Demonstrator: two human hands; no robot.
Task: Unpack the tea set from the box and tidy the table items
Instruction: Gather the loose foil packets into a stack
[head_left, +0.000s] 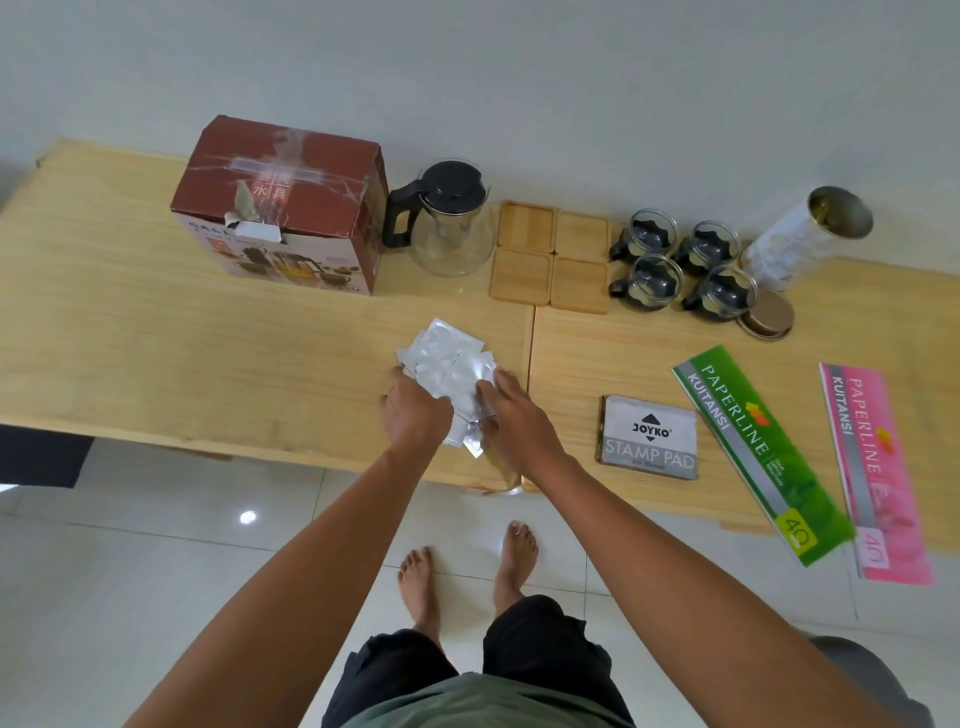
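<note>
A pile of several silver foil sachets (447, 371) lies at the table's front middle. My left hand (415, 413) grips the pile's left side with curled fingers, and my right hand (511, 415) pinches its right side. At the back left stands the red-brown tea set box (283, 202), taped shut. To its right are the glass teapot (449, 218) with a black lid, several square bamboo coasters (550, 257), and several glass cups with black holders (680, 265).
A white tin (808, 236) lies open on its side at the back right, its gold lid (769, 314) in front of it. A stamp pad box (649, 439), a green receipt book (761, 452) and a pink one (875, 470) sit on the wooden table (156, 338) at the front right.
</note>
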